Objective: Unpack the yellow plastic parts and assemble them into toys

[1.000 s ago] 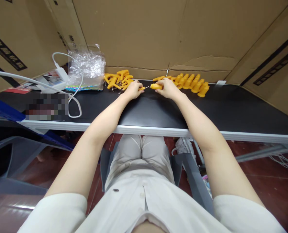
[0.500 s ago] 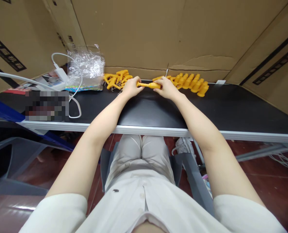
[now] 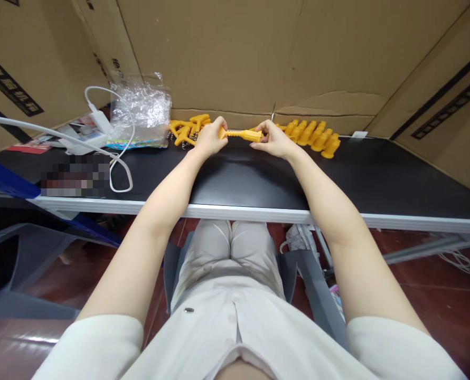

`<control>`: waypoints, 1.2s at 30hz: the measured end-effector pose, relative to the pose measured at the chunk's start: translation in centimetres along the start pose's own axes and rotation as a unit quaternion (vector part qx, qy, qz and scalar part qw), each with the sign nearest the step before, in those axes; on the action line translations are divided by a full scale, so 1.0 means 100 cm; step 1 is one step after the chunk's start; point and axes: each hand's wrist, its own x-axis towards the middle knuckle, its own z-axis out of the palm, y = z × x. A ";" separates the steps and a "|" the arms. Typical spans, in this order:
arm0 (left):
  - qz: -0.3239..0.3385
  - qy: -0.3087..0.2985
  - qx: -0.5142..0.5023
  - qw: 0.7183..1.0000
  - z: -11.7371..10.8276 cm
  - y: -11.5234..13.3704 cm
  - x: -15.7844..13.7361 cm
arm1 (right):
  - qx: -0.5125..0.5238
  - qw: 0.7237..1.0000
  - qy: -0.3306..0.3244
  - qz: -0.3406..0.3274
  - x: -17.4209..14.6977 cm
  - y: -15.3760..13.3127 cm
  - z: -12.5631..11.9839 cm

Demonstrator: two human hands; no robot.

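My left hand (image 3: 212,139) is closed around one end of a yellow corkscrew, whose handle is mostly hidden by the fingers. A thin ribbed yellow stretch (image 3: 232,133) runs from these fingers into a wider yellow plastic sleeve (image 3: 252,135). At the sleeve's wide end, the fingertips and thumb of my right hand (image 3: 275,141) pinch it. Both parts lie in one line, level above the table. Beside my left hand is a pile of yellow T-handled corkscrews (image 3: 184,133) with metal spirals. Several yellow sleeves (image 3: 318,138) stand in rows right of my right hand.
The black table (image 3: 251,182) has a pale metal front edge (image 3: 251,212). Cardboard walls (image 3: 227,58) close off the back and sides. A clear plastic bag (image 3: 142,108), a white cable (image 3: 128,169) and a white adapter (image 3: 100,121) lie at the left.
My left hand has shifted slightly left. My right fingers have moved to the sleeve's wide end and opened their curl, so more of the sleeve shows.
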 end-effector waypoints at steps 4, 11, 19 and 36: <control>0.001 0.018 -0.002 1.000 -0.002 -0.001 0.000 | 0.139 0.989 -0.021 0.054 -0.008 -0.018 -0.004; 0.000 0.012 -0.006 1.000 -0.006 0.006 -0.003 | 0.181 0.973 -0.032 0.143 -0.016 -0.040 -0.006; -0.002 0.024 -0.013 1.000 -0.001 0.004 -0.001 | 0.178 0.969 -0.039 0.164 -0.010 -0.031 -0.010; 0.007 0.039 -0.026 0.999 -0.004 0.015 -0.005 | 0.160 0.980 0.014 0.118 -0.017 -0.040 -0.017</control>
